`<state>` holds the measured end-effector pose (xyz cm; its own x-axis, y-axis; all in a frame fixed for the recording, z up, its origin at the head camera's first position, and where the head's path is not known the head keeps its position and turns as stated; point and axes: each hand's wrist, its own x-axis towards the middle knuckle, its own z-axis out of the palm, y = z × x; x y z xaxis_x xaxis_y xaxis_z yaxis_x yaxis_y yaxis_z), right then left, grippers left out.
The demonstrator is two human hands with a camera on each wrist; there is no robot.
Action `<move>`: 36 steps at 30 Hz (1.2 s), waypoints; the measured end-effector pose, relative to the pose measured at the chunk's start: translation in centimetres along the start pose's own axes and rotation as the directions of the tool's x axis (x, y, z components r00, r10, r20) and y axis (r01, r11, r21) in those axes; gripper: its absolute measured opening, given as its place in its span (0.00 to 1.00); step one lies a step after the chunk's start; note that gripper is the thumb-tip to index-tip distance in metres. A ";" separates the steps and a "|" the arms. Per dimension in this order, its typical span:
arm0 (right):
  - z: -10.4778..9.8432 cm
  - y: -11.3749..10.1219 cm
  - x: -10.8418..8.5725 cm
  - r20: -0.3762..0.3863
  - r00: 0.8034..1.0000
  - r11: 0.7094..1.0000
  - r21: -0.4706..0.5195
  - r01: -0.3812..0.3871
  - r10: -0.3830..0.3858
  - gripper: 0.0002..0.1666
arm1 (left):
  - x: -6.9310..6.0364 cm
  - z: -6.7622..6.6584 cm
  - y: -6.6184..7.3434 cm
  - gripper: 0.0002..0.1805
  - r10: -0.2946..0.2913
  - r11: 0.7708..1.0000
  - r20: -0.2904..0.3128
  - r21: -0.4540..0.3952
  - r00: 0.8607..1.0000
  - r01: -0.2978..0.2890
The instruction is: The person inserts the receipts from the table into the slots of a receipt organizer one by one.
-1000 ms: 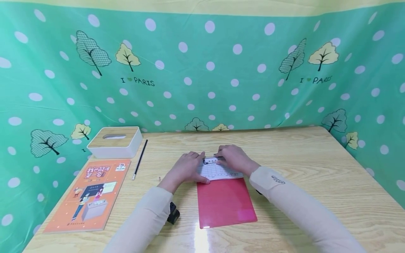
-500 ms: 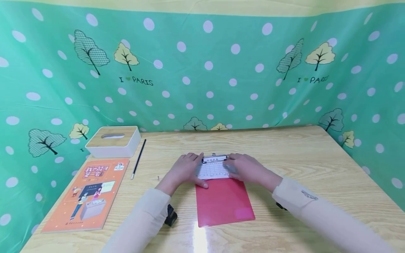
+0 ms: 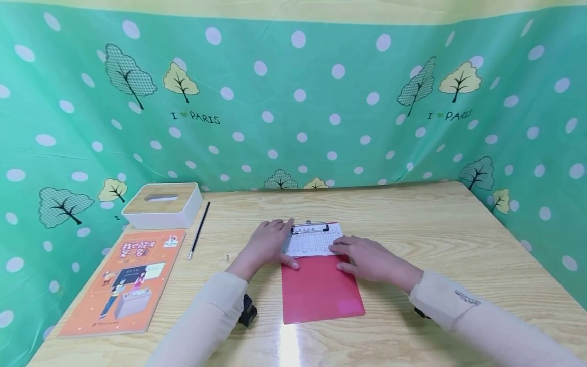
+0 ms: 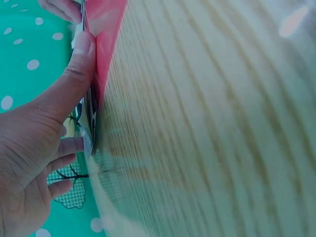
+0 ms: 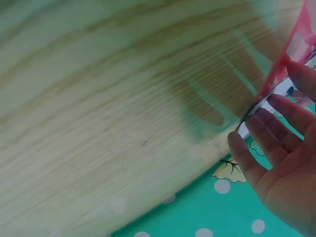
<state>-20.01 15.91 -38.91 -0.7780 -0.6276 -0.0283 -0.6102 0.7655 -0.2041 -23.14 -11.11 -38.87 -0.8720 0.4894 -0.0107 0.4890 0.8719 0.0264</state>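
Observation:
A red clipboard point(image 3: 316, 293) lies flat on the wooden table in the middle of the head view. Its black and silver clip point(image 3: 310, 229) sits across the far end, over a white printed form point(image 3: 311, 244) with a grid. At the left edge rests my left hand point(image 3: 265, 245), its thumb straight across the board near the form's lower edge. My right hand point(image 3: 370, 259) touches the right edge with fairly straight fingers on the form's side. In the right wrist view, the fingertips point(image 5: 256, 118) lie along the paper and board edge.
An orange book point(image 3: 121, 283) lies at the left, with a white tissue box point(image 3: 162, 219) with a wooden lid behind it. Beside them is a dark pencil point(image 3: 199, 232). A tiny object point(image 3: 227, 257) is left of the left hand. A patterned green curtain point(image 3: 293, 127) hangs behind the table.
My right hand has drawn back from the clip, moving right and nearer along the clipboard's edge, so the clip and form show more. The left hand has stayed at the left edge.

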 end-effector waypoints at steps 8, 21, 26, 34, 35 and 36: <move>-0.2 -0.1 0.9 0.008 0.999 0.999 0.005 -0.040 0.040 0.28 | 0.8 0.1 -0.8 0.66 -0.048 0.994 0.021 -0.102 0.999 0.050; -0.3 0.5 1.8 0.001 0.998 0.998 0.013 -0.062 0.062 0.29 | 1.9 -0.2 -1.3 0.64 -0.081 0.981 0.048 -0.175 0.996 0.088; -0.2 0.7 1.9 0.008 0.998 0.998 0.013 -0.069 0.069 0.29 | 1.6 -0.5 -0.9 0.63 -0.091 0.986 0.042 -0.138 0.995 0.096; -0.2 0.7 1.7 0.005 0.997 0.996 0.022 -0.081 0.081 0.29 | 0.9 -1.1 0.4 0.60 -0.097 0.993 0.031 -0.070 0.995 0.099; -0.2 0.8 1.7 0.006 0.996 0.996 0.022 -0.084 0.084 0.29 | 0.8 -1.2 0.5 0.60 -0.100 0.992 0.033 -0.069 0.994 0.102; -0.2 0.8 1.7 0.006 0.996 0.996 0.021 -0.086 0.086 0.29 | 0.7 -1.2 0.6 0.60 -0.104 0.992 0.037 -0.073 0.994 0.106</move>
<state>-21.82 15.50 -38.88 -0.8266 -0.5604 -0.0517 -0.5377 0.8135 -0.2218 -23.44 -10.24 -37.66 -0.9167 0.3964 -0.0505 0.3905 0.9154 0.0976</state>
